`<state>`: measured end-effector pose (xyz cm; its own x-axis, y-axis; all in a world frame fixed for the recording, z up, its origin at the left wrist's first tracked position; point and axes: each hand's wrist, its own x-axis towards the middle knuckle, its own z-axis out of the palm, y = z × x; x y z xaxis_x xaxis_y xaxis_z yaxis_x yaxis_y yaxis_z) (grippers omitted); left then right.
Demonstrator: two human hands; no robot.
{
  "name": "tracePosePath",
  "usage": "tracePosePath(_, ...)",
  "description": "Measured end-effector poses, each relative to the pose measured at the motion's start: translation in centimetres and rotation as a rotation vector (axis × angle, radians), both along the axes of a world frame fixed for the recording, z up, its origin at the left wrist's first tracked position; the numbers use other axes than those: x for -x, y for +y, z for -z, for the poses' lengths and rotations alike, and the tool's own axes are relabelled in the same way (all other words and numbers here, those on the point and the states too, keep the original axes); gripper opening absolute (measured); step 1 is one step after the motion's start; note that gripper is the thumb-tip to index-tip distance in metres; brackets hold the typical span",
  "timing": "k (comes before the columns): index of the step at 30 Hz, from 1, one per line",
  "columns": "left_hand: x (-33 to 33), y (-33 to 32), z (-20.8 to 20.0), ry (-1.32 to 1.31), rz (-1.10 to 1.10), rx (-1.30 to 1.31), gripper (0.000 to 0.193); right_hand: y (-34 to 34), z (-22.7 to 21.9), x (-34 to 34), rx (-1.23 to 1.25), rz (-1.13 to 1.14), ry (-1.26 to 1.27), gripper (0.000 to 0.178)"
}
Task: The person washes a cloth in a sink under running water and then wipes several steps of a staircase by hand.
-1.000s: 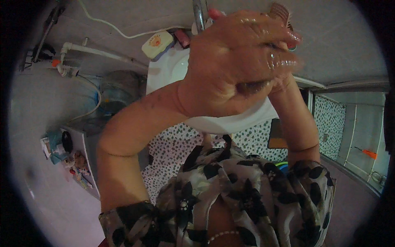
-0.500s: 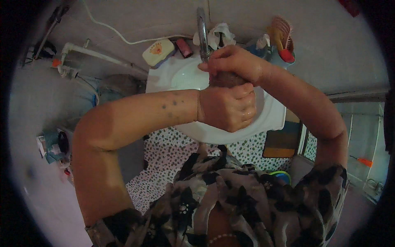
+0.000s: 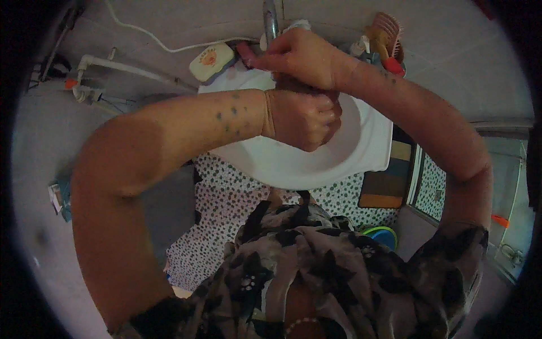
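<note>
Both my hands are together over the white washbasin (image 3: pixel 350 150), just below the metal tap (image 3: pixel 270 22). My left hand (image 3: pixel 305 117) is closed, its knuckles wet and its fingers curled round. A dark brown thing (image 3: pixel 285 82) shows in the gap between the hands; its kind cannot be made out. Above it, my right hand (image 3: pixel 307 59) is bent at the wrist, fingertips drawn together beside the tap. Whatever those fingertips hold, if anything, is hidden.
A soap box (image 3: pixel 212 62) and a dark red item (image 3: pixel 245 54) lie on the basin's back left edge. Hairbrushes (image 3: pixel 387 34) stand in a cup at the back right. White pipes (image 3: pixel 135 72) run along the wall. A green and blue basin (image 3: pixel 381 236) sits on the patterned floor.
Both hands have shifted up and slightly left in the picture. The right fingertips now lie farther left, past the tap. Less of the brown thing shows between the hands.
</note>
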<state>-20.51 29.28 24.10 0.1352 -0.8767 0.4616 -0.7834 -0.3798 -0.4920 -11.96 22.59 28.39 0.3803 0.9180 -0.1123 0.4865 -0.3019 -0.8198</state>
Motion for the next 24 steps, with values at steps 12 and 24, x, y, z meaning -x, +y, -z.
tracePosePath(12, -0.6, 1.7, -1.1, -0.105, -0.088, -0.135, 0.014, 2.1, -2.2, -0.1, 0.052, -0.070, -0.268, 0.037)
tracePosePath(24, 1.5, 2.2, -0.8, -0.085, -0.166, -0.111, 0.015, 3.2, -1.5, 1.5, -0.040, -0.112, -0.287, 0.039)
